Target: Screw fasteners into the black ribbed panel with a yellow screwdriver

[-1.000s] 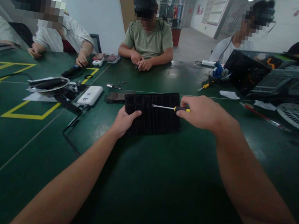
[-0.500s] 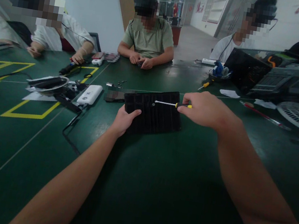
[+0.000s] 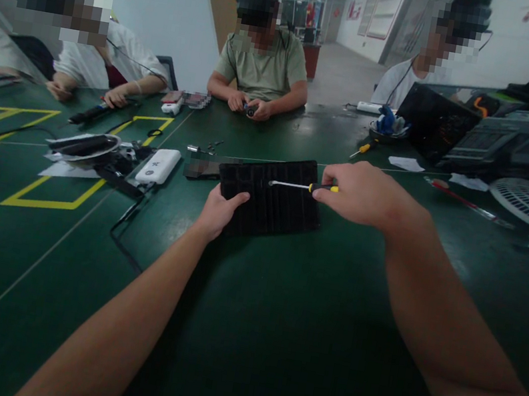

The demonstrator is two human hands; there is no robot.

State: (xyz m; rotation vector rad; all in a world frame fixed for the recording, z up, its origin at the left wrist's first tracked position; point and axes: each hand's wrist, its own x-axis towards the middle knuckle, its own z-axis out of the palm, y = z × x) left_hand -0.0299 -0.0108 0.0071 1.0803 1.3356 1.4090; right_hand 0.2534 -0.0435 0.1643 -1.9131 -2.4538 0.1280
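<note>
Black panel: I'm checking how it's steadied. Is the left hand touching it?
Touching. The head view shows the left hand gripping the black panel by its left edge, thumb laid across its face.

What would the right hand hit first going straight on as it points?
Probably the black ribbed panel; the screwdriver in the right hand points across it, though depth is unclear.

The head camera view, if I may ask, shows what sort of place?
Probably an office room used as a workshop: several people sit around a large green table, and the right hand holds a screwdriver.
</note>
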